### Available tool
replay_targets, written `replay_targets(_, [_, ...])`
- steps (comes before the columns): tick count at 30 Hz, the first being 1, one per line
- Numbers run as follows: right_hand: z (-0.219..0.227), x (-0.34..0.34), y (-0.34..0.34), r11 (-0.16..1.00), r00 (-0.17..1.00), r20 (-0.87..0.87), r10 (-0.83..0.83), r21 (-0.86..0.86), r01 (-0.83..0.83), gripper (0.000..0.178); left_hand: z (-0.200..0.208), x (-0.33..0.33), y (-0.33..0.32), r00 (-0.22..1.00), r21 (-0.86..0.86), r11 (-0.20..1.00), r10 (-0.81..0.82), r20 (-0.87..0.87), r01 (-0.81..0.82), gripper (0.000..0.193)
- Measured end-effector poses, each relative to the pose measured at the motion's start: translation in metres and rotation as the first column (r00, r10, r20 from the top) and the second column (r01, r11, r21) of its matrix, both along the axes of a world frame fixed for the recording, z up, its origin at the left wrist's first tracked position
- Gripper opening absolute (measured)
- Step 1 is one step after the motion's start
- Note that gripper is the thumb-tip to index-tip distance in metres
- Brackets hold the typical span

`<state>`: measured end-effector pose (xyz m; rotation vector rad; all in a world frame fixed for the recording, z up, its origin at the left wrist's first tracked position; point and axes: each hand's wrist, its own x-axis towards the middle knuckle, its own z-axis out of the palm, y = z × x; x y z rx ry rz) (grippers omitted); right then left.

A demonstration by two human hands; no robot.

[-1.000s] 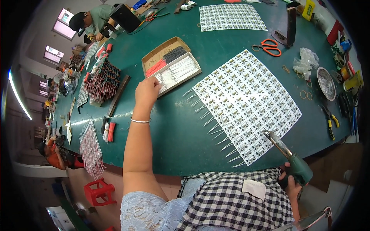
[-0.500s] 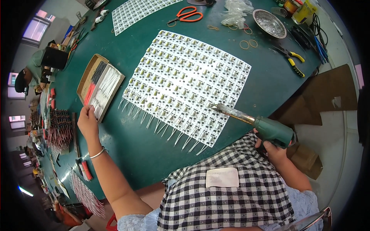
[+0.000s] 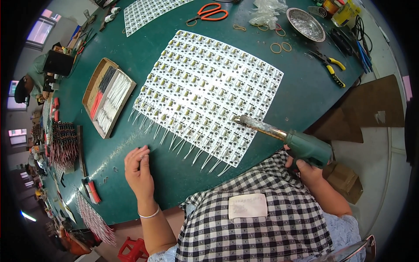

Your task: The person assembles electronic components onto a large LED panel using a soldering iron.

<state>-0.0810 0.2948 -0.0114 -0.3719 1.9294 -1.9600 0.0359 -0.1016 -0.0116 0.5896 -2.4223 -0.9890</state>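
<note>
My right hand (image 3: 307, 171) is wrapped round the green handle of a soldering gun (image 3: 301, 144). Its long metal barrel points left, and the tip is over the right part of a white circuit board panel (image 3: 205, 78) with rows of small components. Short white wires (image 3: 192, 153) stick out along the panel's near edge. Left of those wires, my left hand (image 3: 139, 170) hovers over the table with fingers curled together; whatever they pinch is too small to make out. Farther left lies a cardboard box (image 3: 106, 131) with white, red and black wires.
On the green table (image 3: 161, 183) lie orange-handled scissors (image 3: 207, 15), a second panel (image 3: 152, 13), a metal bowl (image 3: 305, 26), yellow-handled pliers (image 3: 329, 67) and rubber bands (image 3: 276, 48). Bundled wired parts (image 3: 63, 148) stand at the left. Another person (image 3: 30, 85) sits at the far left.
My left hand has left the wire box and moved right and nearer to me, toward the panel's wired edge. The soldering gun stays nearly in place. The whole view has shifted slightly.
</note>
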Motion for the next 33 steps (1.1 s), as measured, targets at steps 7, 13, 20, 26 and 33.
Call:
replay_targets(7, [0.009, 0.012, 0.008, 0.993, 0.997, 0.02, -0.073, -0.097, 0.074, 0.049, 0.055, -0.013, 0.065, 0.998, 0.423, 0.905, -0.054, 0.028, 0.038, 0.016])
replay_targets(13, [0.021, 0.023, 0.031, 0.999, 0.99, 0.142, -0.02, -0.026, 0.024, 0.064, 0.064, -0.046, 0.108, 0.863, 0.457, 0.766, -0.505, -0.01, 0.452, 0.016])
replay_targets(20, [0.034, 0.032, 0.045, 0.999, 0.971, 0.237, -0.036, 0.035, 0.028, 0.062, 0.056, -0.052, 0.129, 0.845, 0.157, 0.842, -0.531, 0.071, 0.516, 0.014])
replay_targets(26, [0.035, 0.029, 0.047, 0.959, 0.996, 0.055, 0.077, 0.268, -0.089, 0.047, 0.044, -0.055, 0.133, 0.911, -0.5, 0.768, -0.393, 0.126, 0.4, 0.02])
replay_targets(33, [0.048, 0.017, 0.039, 0.913, 0.962, -0.182, 0.202, 0.389, -0.118, 0.032, 0.032, -0.057, 0.138, 0.913, -0.575, 0.724, -0.391, 0.114, 0.381, 0.018])
